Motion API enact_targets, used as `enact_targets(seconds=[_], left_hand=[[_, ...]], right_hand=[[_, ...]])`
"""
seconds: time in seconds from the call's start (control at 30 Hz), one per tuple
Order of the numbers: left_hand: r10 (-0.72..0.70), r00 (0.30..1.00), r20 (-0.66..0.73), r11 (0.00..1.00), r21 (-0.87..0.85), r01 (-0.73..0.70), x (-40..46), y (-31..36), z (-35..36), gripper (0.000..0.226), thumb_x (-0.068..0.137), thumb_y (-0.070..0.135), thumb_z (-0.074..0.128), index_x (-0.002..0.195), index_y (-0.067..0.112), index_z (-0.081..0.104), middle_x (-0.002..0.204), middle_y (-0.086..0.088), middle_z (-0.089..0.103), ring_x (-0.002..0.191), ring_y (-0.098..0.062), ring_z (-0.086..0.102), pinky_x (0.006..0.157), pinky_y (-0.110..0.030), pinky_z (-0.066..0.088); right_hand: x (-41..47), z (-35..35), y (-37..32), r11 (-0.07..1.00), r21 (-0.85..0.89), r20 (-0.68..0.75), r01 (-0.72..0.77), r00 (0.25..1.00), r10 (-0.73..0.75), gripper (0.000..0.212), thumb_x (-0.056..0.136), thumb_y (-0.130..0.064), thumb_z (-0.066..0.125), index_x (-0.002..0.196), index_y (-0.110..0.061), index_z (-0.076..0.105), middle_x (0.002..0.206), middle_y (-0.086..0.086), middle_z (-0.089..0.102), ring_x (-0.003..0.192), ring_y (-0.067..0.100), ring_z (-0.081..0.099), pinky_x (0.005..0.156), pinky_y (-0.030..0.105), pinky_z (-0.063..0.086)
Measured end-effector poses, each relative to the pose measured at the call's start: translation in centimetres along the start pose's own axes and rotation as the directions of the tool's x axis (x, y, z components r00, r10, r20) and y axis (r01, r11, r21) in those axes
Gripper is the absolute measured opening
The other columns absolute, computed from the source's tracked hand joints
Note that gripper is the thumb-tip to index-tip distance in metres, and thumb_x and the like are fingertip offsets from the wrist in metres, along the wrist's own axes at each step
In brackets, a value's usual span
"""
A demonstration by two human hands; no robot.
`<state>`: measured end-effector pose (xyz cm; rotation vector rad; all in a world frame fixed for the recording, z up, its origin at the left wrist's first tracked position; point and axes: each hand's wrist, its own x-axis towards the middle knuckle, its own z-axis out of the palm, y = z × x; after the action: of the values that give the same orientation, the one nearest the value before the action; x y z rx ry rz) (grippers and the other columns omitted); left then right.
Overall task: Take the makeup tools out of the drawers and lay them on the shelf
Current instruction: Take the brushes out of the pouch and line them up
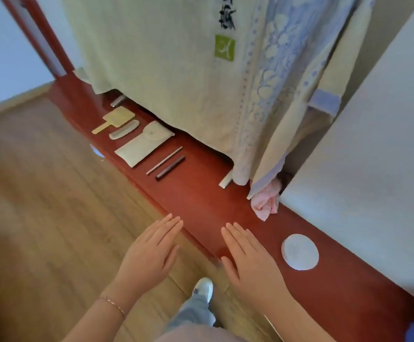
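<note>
Head view: both hands flat, fingers extended together, nothing held.
Left hand [149, 253] and right hand [252, 262] are seen at 6 o'clock; makeup tools [137, 139] are laid on red shelf [201, 198] at 10 o'clock.

Tools in a row on the shelf [201, 201]
Hand mirror [116, 121] farthest left, then comb [124, 129], pouch [143, 143], two sticks [166, 163]; round pad [300, 252] well apart at right.
</note>
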<state>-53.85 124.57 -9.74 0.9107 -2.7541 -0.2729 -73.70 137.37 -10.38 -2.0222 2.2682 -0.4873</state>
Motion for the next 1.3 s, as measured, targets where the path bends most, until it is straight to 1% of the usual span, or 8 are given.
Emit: enact_targets(seconds=[0.1,0.27,0.4,0.6,0.77,0.93,1.17,1.3], left_hand=[[-0.117,0.993,-0.009,0.992,0.044,0.118,-3.6,-1.2,-1.0,0.045,0.093,0.030,0.036,0.129,0.007,0.053,0.131,-0.004,0.055,0.129,-0.016,0.042,0.109,-0.031,0.028],[-0.304,0.952,-0.032,0.947,0.093,0.306,-8.2,-3.3,-2.9,0.052,0.097,0.038,0.027,0.129,0.007,0.053,0.132,-0.005,0.055,0.128,-0.017,0.041,0.111,-0.029,0.023],[-0.431,0.902,-0.027,0.895,0.115,0.431,-10.2,-5.2,-4.1,0.059,0.097,0.044,0.018,0.132,0.010,0.050,0.135,-0.002,0.052,0.129,-0.014,0.038,0.113,-0.026,0.015],[-0.560,0.828,-0.024,0.821,0.119,0.558,-11.1,-10.0,-5.7,0.049,0.089,0.036,0.034,0.128,0.014,0.054,0.130,0.000,0.057,0.125,-0.010,0.040,0.113,-0.017,0.000],[-0.568,0.823,-0.010,0.817,0.109,0.566,-11.6,-17.1,-7.6,0.059,0.096,0.044,0.014,0.129,0.014,0.053,0.130,0.001,0.056,0.125,-0.010,0.039,0.113,-0.017,-0.001],[-0.518,0.855,-0.029,0.848,0.117,0.518,-11.0,-23.9,-10.0,0.062,0.097,0.044,0.010,0.129,0.012,0.053,0.130,-0.001,0.057,0.124,-0.014,0.047,0.112,-0.023,0.008],[-0.450,0.891,-0.064,0.887,0.081,0.454,-8.5,-30.8,-11.1,0.063,0.097,0.043,0.010,0.129,0.010,0.053,0.129,-0.002,0.057,0.124,-0.017,0.049,0.112,-0.028,0.016],[-0.432,0.902,-0.026,0.900,0.055,0.433,-6.0,-33.4,-10.6,0.062,0.097,0.044,0.010,0.131,0.012,0.050,0.130,0.000,0.056,0.126,-0.015,0.047,0.113,-0.028,0.015]], right_hand=[[0.9,1.1,-1.5,0.996,0.050,0.039,0.068,0.997,-0.070,0.051,0.086,-0.032,0.042,0.128,-0.006,0.054,0.132,0.008,0.056,0.124,0.022,0.050,0.103,0.037,0.041],[3.5,1.8,-4.4,0.982,0.071,0.100,0.177,0.978,-0.183,0.053,0.088,-0.034,0.039,0.132,-0.006,0.050,0.135,0.008,0.053,0.127,0.021,0.046,0.108,0.035,0.025],[6.5,2.3,-6.6,0.965,0.106,0.091,0.240,0.964,-0.250,0.053,0.088,-0.034,0.040,0.132,-0.006,0.049,0.134,0.007,0.054,0.127,0.021,0.046,0.108,0.034,0.030],[12.3,4.2,-10.0,0.965,0.076,0.093,0.251,0.962,-0.258,0.055,0.088,-0.037,0.035,0.131,-0.006,0.050,0.130,0.008,0.057,0.124,0.022,0.050,0.105,0.040,0.033],[17.5,5.4,-14.1,0.974,0.053,0.091,0.222,0.970,-0.226,0.056,0.086,-0.038,0.036,0.130,-0.006,0.051,0.129,0.008,0.058,0.122,0.021,0.052,0.103,0.038,0.032],[22.1,6.7,-17.1,0.988,0.055,0.070,0.141,0.987,-0.145,0.054,0.086,-0.034,0.047,0.132,-0.007,0.050,0.133,0.009,0.055,0.124,0.023,0.049,0.101,0.034,0.032],[26.9,7.6,-19.4,0.997,0.054,0.048,0.048,0.998,-0.051,0.053,0.086,-0.020,0.062,0.134,-0.006,0.047,0.136,0.011,0.051,0.127,0.027,0.046,0.103,0.035,0.029],[29.7,8.4,-19.3,0.998,0.052,0.042,0.022,0.999,-0.025,0.055,0.081,-0.014,0.068,0.131,-0.003,0.050,0.131,0.014,0.055,0.123,0.031,0.050,0.098,0.040,0.038]])
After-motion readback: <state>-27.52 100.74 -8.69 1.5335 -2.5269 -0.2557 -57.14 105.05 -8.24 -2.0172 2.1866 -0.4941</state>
